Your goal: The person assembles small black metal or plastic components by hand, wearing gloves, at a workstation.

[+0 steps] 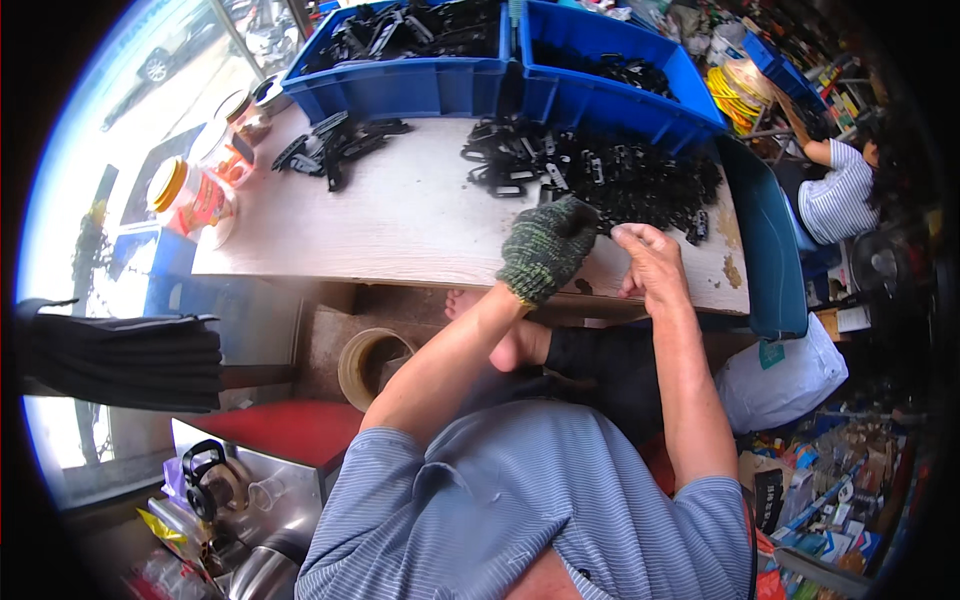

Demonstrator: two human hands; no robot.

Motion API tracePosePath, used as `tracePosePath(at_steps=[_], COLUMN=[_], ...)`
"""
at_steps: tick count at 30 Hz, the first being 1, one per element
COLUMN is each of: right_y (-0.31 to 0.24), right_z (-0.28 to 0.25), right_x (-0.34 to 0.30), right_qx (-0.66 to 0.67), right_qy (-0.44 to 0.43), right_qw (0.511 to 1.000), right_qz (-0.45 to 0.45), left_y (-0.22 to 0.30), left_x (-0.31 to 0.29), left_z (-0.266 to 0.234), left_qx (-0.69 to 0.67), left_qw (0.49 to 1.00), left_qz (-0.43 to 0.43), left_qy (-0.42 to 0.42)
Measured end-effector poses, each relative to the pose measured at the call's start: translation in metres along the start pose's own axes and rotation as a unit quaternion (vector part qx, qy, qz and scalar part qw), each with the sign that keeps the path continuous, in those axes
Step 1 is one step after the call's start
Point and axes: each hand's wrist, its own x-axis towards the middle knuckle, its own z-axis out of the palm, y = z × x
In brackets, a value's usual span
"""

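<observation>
My left hand (pixel 548 248), in a dark green knitted glove, is closed above the front part of the white table (pixel 400 210). Whatever it grips is hidden by the glove. Close by on its right, my bare right hand (pixel 655 268) has its fingers curled and its thumb and forefinger pinched together; anything between them is too small to make out. A heap of small black plastic parts (pixel 650 185) lies just beyond both hands. Longer black parts (pixel 335 148) form a smaller pile at the table's left.
Two blue bins (pixel 400 92) of black parts stand along the back. Jars with lids (pixel 190 195) line the left edge. A dark teal bin (pixel 770 240) adjoins the right side. Below are a bucket (pixel 352 370) and a white sack (pixel 785 375). Another person (pixel 840 195) is at far right.
</observation>
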Motion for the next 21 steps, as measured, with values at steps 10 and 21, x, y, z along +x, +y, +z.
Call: tracePosePath(at_steps=[10,21], right_y=[0.006,0.014], right_z=[0.012,0.010], right_x=[-0.001,-0.003], right_qx=[0.031,0.145], right_qy=[-0.022,-0.035], right_qw=[0.999,0.986], right_qz=[-0.036,-0.079], left_y=[-0.002,-0.065], left_x=[-0.002,0.036], left_z=[-0.005,-0.176], left_qx=[-0.124,0.409], left_qw=[0.984,0.885], left_qz=[-0.123,-0.192], left_qy=[-0.017,0.112])
